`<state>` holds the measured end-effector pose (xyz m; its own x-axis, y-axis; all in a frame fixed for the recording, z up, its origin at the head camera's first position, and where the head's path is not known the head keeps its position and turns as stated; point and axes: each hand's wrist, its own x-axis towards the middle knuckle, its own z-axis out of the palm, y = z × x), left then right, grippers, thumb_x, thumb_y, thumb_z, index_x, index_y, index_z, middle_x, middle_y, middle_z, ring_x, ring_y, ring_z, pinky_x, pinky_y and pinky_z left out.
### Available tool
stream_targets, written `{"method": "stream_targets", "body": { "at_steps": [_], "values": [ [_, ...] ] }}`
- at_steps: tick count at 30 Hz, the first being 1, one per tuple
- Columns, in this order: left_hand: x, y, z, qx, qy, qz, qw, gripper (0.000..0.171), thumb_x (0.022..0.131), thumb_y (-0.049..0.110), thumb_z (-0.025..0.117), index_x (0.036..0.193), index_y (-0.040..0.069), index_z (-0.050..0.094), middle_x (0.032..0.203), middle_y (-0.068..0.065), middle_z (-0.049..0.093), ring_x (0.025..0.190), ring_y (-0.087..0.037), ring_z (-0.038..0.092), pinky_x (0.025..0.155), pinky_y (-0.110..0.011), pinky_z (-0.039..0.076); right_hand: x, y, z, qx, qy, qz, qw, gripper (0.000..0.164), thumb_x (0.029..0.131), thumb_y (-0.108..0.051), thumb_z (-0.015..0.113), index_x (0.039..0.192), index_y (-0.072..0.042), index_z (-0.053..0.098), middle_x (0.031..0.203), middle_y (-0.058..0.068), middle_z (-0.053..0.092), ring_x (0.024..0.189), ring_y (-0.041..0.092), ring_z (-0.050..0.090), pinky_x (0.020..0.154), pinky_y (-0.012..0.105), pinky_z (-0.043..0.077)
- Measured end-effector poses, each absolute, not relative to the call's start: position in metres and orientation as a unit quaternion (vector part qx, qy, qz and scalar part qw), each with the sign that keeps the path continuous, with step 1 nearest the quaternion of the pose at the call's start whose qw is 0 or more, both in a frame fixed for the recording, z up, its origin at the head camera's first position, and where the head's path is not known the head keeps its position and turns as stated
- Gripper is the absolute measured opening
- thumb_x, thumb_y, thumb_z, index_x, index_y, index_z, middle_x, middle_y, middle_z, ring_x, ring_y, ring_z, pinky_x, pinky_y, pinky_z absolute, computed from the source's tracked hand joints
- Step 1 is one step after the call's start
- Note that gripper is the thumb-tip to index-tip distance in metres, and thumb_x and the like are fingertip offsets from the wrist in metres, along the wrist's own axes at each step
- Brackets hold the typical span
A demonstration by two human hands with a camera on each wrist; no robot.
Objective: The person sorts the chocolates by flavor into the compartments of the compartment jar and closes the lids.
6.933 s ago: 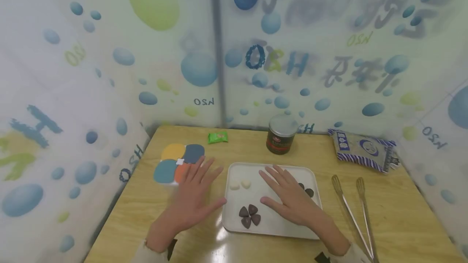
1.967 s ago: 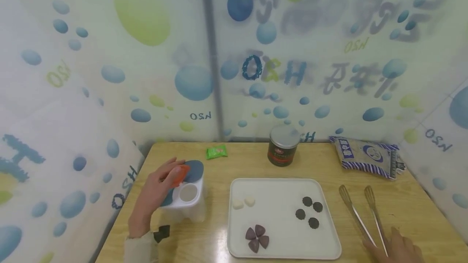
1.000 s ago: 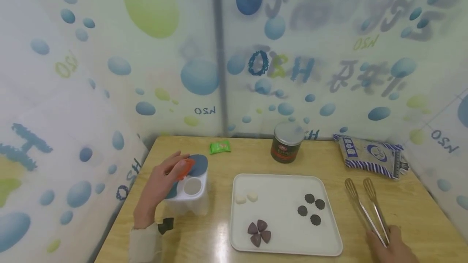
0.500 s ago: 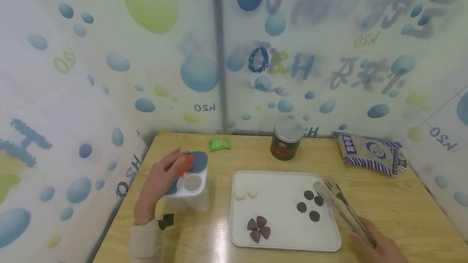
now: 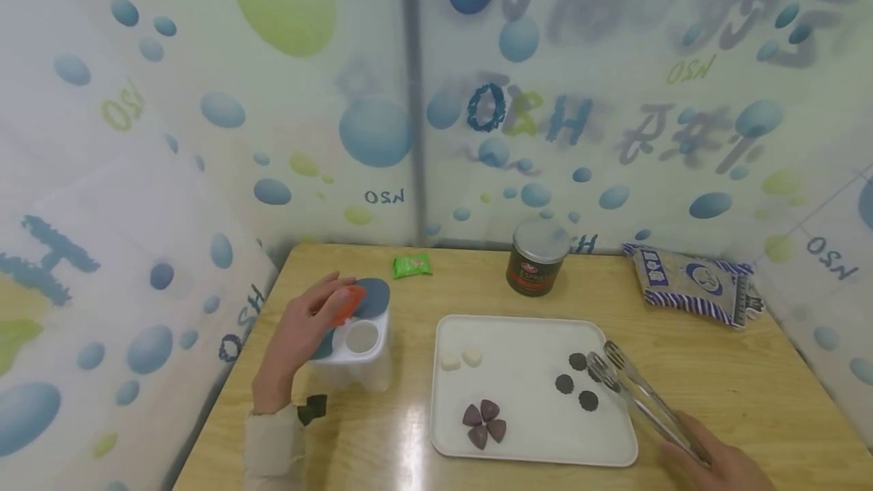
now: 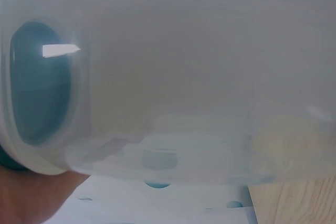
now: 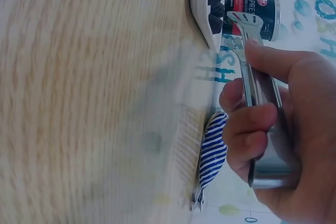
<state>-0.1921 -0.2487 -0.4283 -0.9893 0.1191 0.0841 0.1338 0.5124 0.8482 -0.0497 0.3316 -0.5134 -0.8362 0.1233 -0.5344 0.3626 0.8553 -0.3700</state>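
My left hand (image 5: 293,343) pinches the raised orange lid (image 5: 350,304) of a white-topped divided canister (image 5: 371,371), leaving a round opening uncovered beside it. The blue lid (image 5: 373,298) lies down behind; the teal one is partly hidden by the hand, and the yellow one cannot be seen. My right hand (image 5: 723,461) grips metal tongs (image 5: 639,379), their two arms apart. The tips reach over the right rim of a white tray (image 5: 518,339), by several dark ridged round pieces (image 5: 564,383), one partly covered. Whether the tips touch one cannot be told. Right wrist view: fingers wrap the tongs (image 7: 270,161).
Two cream-coloured pieces (image 5: 471,357) and several brown triangular pieces (image 5: 479,436) lie on the tray's left half. Behind it stand a dark espresso tin (image 5: 533,271) and a small green packet (image 5: 412,266). A blue-striped bag (image 5: 692,283) lies at the back right.
Both hands were spread over the table at first. My left hand has lifted the orange lid and stayed there. My right hand has picked up the tongs and brought them left over the tray.
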Motion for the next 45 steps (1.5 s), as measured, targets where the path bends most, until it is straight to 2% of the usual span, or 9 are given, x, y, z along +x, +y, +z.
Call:
{"method": "stream_targets", "body": {
  "at_steps": [5, 12, 18, 25, 29, 36, 40, 43, 45],
  "values": [
    [-0.190, -0.247, -0.425, -0.075, -0.864, -0.498, 0.005, 0.046, 0.102, 0.046, 0.052, 0.139, 0.020, 0.059, 0.158, -0.005, 0.041, 0.151, -0.029, 0.030, 0.115, -0.062, 0.032, -0.049, 0.333, -0.518, 0.132, 0.920, -0.231, 0.287, 0.101, 0.090, -0.078, 0.041, 0.149, 0.004, 0.035, 0.122, 0.032, 0.062, 0.103, 0.048, 0.064, 0.084, 0.062, 0.052],
    [-0.190, -0.246, -0.423, -0.076, -0.862, -0.501, 0.005, 0.043, 0.102, 0.045, 0.053, 0.138, 0.023, 0.060, 0.157, -0.003, 0.042, 0.151, -0.027, 0.029, 0.115, -0.061, 0.032, -0.047, 0.336, -0.523, 0.138, 0.914, -0.239, 0.297, 0.100, 0.091, -0.078, 0.040, 0.149, 0.004, 0.036, 0.116, 0.027, 0.065, 0.100, 0.043, 0.066, 0.085, 0.062, 0.052],
    [-0.192, -0.247, -0.425, -0.085, -0.858, -0.506, 0.010, 0.043, 0.103, 0.043, 0.053, 0.138, 0.019, 0.060, 0.156, -0.004, 0.044, 0.152, -0.026, 0.028, 0.115, -0.060, 0.032, -0.043, 0.333, -0.527, 0.151, 0.903, -0.282, 0.285, 0.096, 0.092, -0.076, 0.040, 0.151, -0.001, 0.033, 0.087, 0.003, 0.059, 0.081, 0.021, 0.056, 0.069, 0.038, 0.049],
    [-0.192, -0.248, -0.426, -0.082, -0.860, -0.504, 0.010, 0.042, 0.102, 0.045, 0.052, 0.138, 0.023, 0.061, 0.156, -0.004, 0.043, 0.151, -0.026, 0.029, 0.115, -0.060, 0.033, -0.043, 0.328, -0.523, 0.166, 0.901, -0.309, 0.256, 0.093, 0.092, -0.074, 0.043, 0.152, -0.004, 0.030, 0.073, 0.002, 0.052, 0.069, 0.017, 0.054, 0.060, 0.033, 0.039],
    [-0.192, -0.248, -0.426, -0.077, -0.861, -0.502, 0.008, 0.044, 0.102, 0.046, 0.052, 0.138, 0.023, 0.060, 0.157, -0.003, 0.042, 0.151, -0.027, 0.030, 0.115, -0.061, 0.032, -0.048, 0.324, -0.514, 0.143, 0.911, -0.303, 0.240, 0.090, 0.095, -0.071, 0.042, 0.153, -0.003, 0.027, 0.077, 0.003, 0.053, 0.077, 0.018, 0.055, 0.064, 0.034, 0.040],
    [-0.192, -0.247, -0.426, -0.067, -0.859, -0.508, 0.001, 0.045, 0.101, 0.048, 0.053, 0.139, 0.024, 0.060, 0.157, -0.003, 0.042, 0.151, -0.028, 0.029, 0.115, -0.062, 0.031, -0.060, 0.309, -0.499, 0.091, 0.923, -0.304, 0.215, 0.081, 0.100, -0.062, 0.042, 0.154, -0.002, 0.026, 0.110, 0.014, 0.058, 0.090, 0.023, 0.055, 0.074, 0.038, 0.049],
    [-0.191, -0.247, -0.427, -0.064, -0.860, -0.506, 0.000, 0.046, 0.101, 0.050, 0.053, 0.138, 0.024, 0.060, 0.158, -0.003, 0.040, 0.150, -0.029, 0.030, 0.115, -0.061, 0.031, -0.066, 0.292, -0.492, 0.060, 0.927, -0.310, 0.200, 0.073, 0.102, -0.055, 0.045, 0.154, -0.006, 0.030, 0.111, 0.012, 0.058, 0.092, 0.023, 0.055, 0.072, 0.034, 0.047],
    [-0.191, -0.247, -0.427, -0.063, -0.861, -0.505, 0.003, 0.046, 0.101, 0.050, 0.053, 0.138, 0.024, 0.060, 0.158, -0.003, 0.040, 0.150, -0.030, 0.032, 0.115, -0.061, 0.032, -0.072, 0.275, -0.485, 0.025, 0.938, -0.301, 0.171, 0.067, 0.102, -0.051, 0.048, 0.152, -0.007, 0.036, 0.112, 0.010, 0.060, 0.092, 0.021, 0.054, 0.080, 0.037, 0.053],
    [-0.191, -0.246, -0.427, -0.063, -0.861, -0.505, 0.005, 0.045, 0.101, 0.049, 0.053, 0.138, 0.024, 0.060, 0.158, -0.003, 0.041, 0.150, -0.030, 0.032, 0.115, -0.061, 0.032, -0.077, 0.263, -0.481, -0.002, 0.940, -0.307, 0.147, 0.061, 0.103, -0.047, 0.050, 0.150, -0.009, 0.040, 0.101, 0.006, 0.060, 0.086, 0.014, 0.054, 0.073, 0.032, 0.051]
  ]
}}
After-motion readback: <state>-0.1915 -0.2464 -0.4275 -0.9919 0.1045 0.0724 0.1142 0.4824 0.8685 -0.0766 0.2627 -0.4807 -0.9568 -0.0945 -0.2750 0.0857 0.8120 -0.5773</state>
